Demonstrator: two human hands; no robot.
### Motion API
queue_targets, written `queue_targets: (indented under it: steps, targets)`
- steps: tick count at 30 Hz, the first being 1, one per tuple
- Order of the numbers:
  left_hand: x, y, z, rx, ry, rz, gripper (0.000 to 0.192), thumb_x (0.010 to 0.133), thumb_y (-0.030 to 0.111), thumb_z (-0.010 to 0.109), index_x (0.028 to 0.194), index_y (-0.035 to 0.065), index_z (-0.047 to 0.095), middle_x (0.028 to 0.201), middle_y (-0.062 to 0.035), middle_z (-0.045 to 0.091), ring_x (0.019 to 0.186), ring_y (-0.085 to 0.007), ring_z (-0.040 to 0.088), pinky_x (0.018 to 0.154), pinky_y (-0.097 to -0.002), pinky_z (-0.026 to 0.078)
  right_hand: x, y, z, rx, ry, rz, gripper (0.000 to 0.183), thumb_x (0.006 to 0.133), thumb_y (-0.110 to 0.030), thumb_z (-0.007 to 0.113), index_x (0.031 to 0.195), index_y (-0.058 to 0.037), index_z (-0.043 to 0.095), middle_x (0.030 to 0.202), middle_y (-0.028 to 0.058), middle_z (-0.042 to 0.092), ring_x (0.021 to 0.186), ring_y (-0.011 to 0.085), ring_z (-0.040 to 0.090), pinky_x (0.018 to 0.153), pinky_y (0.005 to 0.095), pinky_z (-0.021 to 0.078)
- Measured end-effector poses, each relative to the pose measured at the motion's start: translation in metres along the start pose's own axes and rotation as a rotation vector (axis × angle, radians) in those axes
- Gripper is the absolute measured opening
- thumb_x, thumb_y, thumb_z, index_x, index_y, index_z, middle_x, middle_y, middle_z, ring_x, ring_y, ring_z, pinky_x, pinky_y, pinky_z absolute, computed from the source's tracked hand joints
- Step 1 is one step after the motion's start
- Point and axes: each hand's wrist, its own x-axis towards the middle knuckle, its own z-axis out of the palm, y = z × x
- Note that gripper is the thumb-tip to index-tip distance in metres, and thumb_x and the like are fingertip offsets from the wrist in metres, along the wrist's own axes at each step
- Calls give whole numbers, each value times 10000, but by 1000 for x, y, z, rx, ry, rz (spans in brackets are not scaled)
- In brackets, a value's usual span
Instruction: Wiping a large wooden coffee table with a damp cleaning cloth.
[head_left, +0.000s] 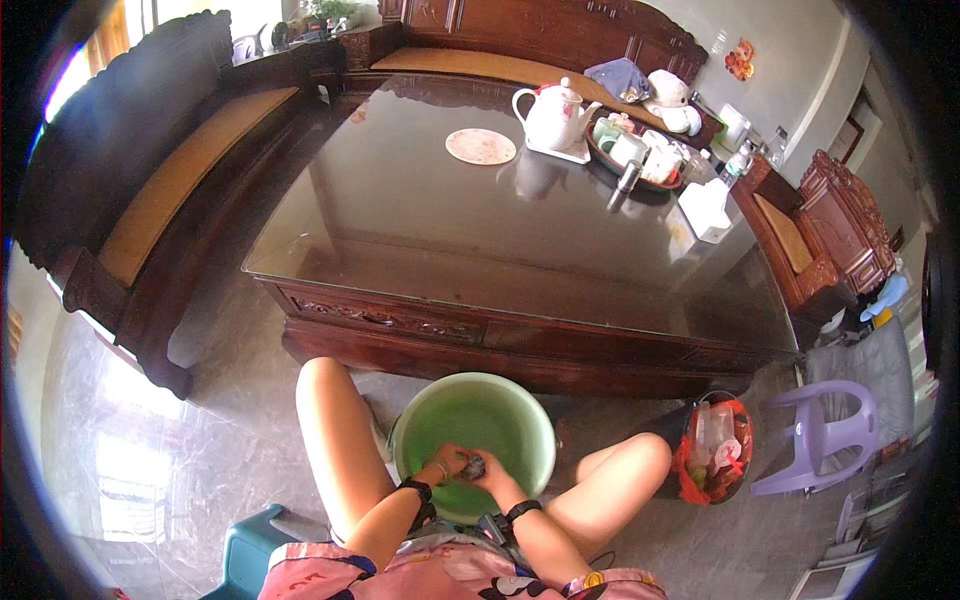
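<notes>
A round pale-green bucket (540, 420) stands on the floor between my knees, with greenish water in its lower part. Over the water, my left hand (448, 456) and my right hand (492, 472) meet near the bucket's near side. Between them is a small dark grey wad (473, 469), perhaps a cloth or scrubber; its kind is too small to tell. Fingers of both hands wrap around it from either side and partly hide it. Each wrist wears a black strap, and a small device sits by the right one.
A glass-topped dark wooden table (450, 240) rises just beyond the bucket, holding a white teapot (555, 116), a tray of cups (600, 154) and a tissue box (705, 210). Right of my knee stands a red-lined bin (686, 472), then a purple plastic chair (814, 431). A teal stool (251, 547) is at lower left.
</notes>
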Motion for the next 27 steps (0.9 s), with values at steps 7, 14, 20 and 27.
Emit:
queue_targets:
  steps: [7,14,20,27]
  targets:
    - [22,-26,18,-430,236,-23,359,678,266,633,917,5,574,903,-152,594,817,-217,573,723,-324,456,70,10,-54,-47,51,-110,202,806,-269,502,774,-70,508,566,62,442,453,186,422,394,303,335]
    - [6,-24,16,-154,46,1,387,707,336,604,919,13,582,913,-143,598,815,-232,574,728,-323,454,50,16,-30,-110,492,-273,242,824,-277,459,734,-58,510,565,71,446,441,196,404,390,311,328]
    - [3,-11,23,-59,-202,-34,407,729,349,530,957,18,588,930,-171,595,844,-275,574,748,-353,439,65,21,-42,-33,544,-245,239,784,-251,383,736,-49,501,662,115,525,525,235,508,450,369,408]
    - [16,4,33,207,-27,-125,364,767,348,486,939,52,607,916,-164,597,820,-322,567,730,-390,438,88,27,-55,199,51,-259,416,813,-348,335,896,8,534,970,168,551,877,302,527,807,402,416]
